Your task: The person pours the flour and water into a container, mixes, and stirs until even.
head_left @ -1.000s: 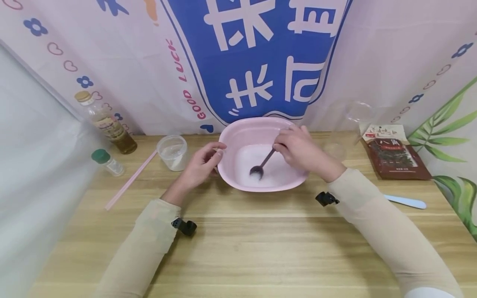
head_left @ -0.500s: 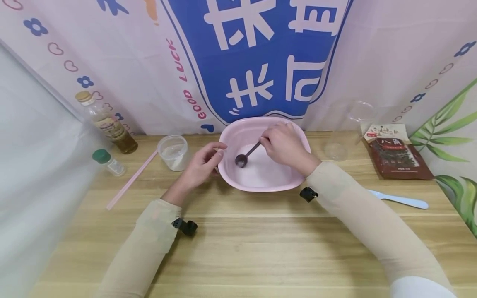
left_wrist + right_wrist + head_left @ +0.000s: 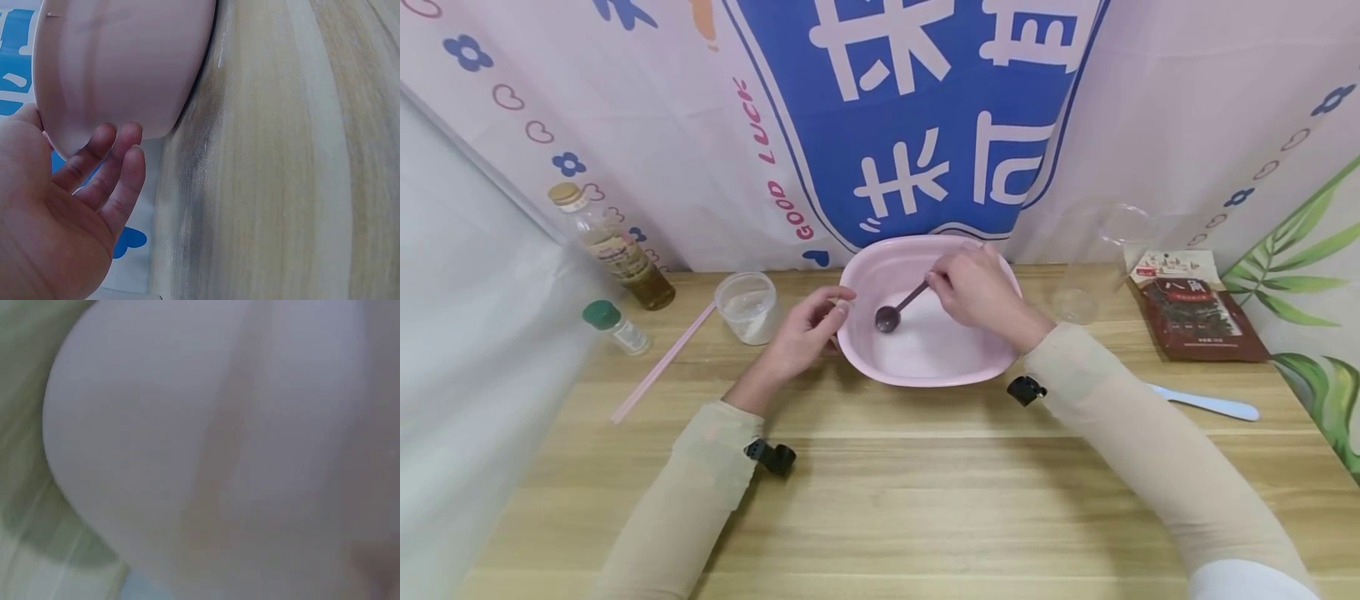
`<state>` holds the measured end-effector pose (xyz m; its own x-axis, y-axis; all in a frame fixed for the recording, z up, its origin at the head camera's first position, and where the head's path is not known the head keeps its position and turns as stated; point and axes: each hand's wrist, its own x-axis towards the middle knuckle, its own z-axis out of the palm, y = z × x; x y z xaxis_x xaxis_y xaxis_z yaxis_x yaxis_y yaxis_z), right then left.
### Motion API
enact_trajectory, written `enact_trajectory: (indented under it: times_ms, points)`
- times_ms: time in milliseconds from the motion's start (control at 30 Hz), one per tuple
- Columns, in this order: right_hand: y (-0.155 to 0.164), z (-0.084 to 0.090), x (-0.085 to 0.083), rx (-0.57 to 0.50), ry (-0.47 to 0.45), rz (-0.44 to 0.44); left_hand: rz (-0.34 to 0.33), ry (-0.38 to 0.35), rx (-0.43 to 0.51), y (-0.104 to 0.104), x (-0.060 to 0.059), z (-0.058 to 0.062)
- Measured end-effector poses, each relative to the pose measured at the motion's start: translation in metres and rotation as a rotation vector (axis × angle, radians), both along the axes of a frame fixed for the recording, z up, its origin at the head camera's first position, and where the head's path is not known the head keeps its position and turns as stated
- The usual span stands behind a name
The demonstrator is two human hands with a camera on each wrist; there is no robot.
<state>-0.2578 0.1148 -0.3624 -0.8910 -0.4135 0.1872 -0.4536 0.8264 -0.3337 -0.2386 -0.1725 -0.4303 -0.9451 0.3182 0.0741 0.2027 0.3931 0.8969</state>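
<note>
A pink plastic basin [image 3: 895,377] stands on the wooden table with white, powdery-looking contents in its bottom. My left hand [image 3: 808,329] grips its left rim; in the left wrist view, fingertips [image 3: 130,134] of that hand lie against the basin's outer wall [image 3: 137,69]. Over the basin's right half, my right hand [image 3: 977,292] pinches the handle of a dark brown spoon [image 3: 887,319]. The spoon's round bowl is inside the basin, toward its left side. What the bowl holds is too small to tell. In the blurred right wrist view, the pale basin [image 3: 144,425] fills most of the frame.
Left of the basin are a clear tub [image 3: 747,308] with white powder, pink chopsticks [image 3: 662,364], a green-capped jar [image 3: 617,327] and an oil bottle [image 3: 617,250]. To the right are a clear cup [image 3: 1086,275], a brown spice packet [image 3: 1198,312] and a light blue utensil [image 3: 1210,403].
My right hand has carried the spoon leftward and slightly back inside the basin over the second, staying nearly still in the last half. My left hand keeps its place on the rim.
</note>
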Motion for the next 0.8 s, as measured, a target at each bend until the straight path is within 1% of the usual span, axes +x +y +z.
enact_trajectory:
  times_ms: [100,167,267,367,500,600,667,733,800]
  points:
    - [-0.003,-0.001,0.001,0.034,-0.017,0.026,-0.003,0.002,0.008,0.001,0.0,0.0]
    - [-0.001,-0.002,0.001,0.063,0.008,0.021,-0.004,0.003,0.007,0.001,0.0,0.001]
    - [0.005,0.0,0.001,0.069,0.047,0.001,-0.003,0.003,0.002,0.0,0.001,0.001]
    - [0.012,0.002,0.003,0.025,0.058,0.008,-0.001,0.004,-0.001,-0.001,0.001,0.001]
    - [0.008,0.004,0.007,-0.022,0.028,0.057,-0.004,0.004,0.004,-0.001,0.001,0.001]
    - [-0.002,0.001,0.01,0.003,0.017,0.097,-0.005,0.005,0.009,-0.001,0.001,0.0]
    - [-0.006,-0.001,0.01,0.042,0.046,0.106,-0.007,0.009,0.012,-0.001,0.0,-0.001]
    - [-0.006,-0.002,0.008,0.084,0.081,0.086,-0.007,0.012,0.01,-0.002,0.0,-0.001]
    - [-0.002,-0.002,0.005,0.107,0.105,0.049,-0.005,0.011,0.009,-0.001,0.0,-0.001]
